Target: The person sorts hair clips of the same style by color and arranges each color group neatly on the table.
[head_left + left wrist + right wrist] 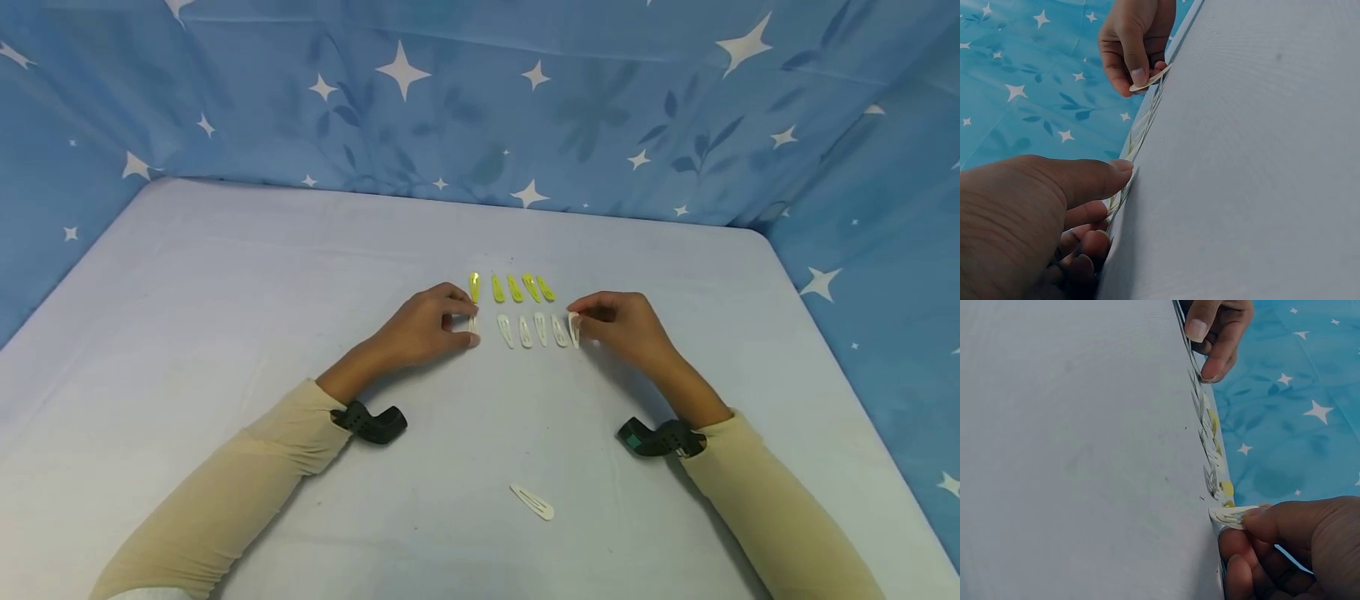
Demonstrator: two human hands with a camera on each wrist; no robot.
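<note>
My right hand pinches a white snap hair clip between thumb and fingers at the right end of a row of white hair clips. At the left end of that row, my left hand holds another white hair clip by its two ends, between thumb and fingertips. The fingers partly hide this clip. Just behind runs a row of several yellow hair clips, the leftmost one right by the left fingertips.
A single white hair clip lies slanted nearer the front of the white-covered table. Behind the table and along its sides hangs a blue curtain with white stars. Each wrist wears a black camera band.
</note>
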